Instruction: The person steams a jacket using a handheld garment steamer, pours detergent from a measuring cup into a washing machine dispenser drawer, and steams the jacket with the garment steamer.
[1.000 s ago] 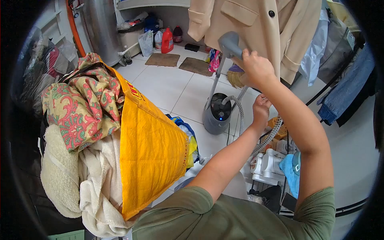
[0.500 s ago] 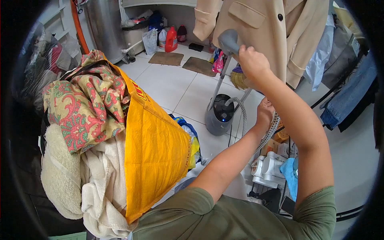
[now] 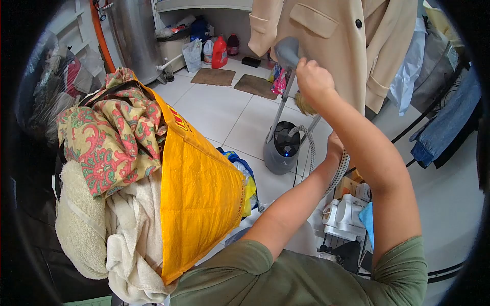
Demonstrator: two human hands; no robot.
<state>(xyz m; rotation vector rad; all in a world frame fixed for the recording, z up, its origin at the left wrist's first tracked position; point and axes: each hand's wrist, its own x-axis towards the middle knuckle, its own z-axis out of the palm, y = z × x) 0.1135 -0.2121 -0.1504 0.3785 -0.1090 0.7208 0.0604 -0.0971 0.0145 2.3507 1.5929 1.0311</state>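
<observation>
My right hand (image 3: 315,79) is wrapped round the handle of a grey garment steamer head (image 3: 287,52). The head is against the lower front of a beige coat (image 3: 326,46) that hangs at the top of the view. Below, behind my right forearm, my left hand (image 3: 334,144) is partly covered and its fingers are hidden. A ribbed grey hose (image 3: 339,176) runs beside that wrist. The steamer base (image 3: 282,153) stands on the floor with a blue light lit, and its pole rises toward the coat.
At left, a yellow bag (image 3: 199,199) bulges with patterned cloth (image 3: 112,143) and cream towels (image 3: 135,229). Jeans (image 3: 444,122) hang on a rack at right. Floor mats (image 3: 213,77), a red bottle (image 3: 219,52) and a metal tank (image 3: 135,38) are at the back.
My right hand and the steamer head have shifted slightly left along the coat. My left hand is now more hidden behind the right forearm, and the view has moved a little.
</observation>
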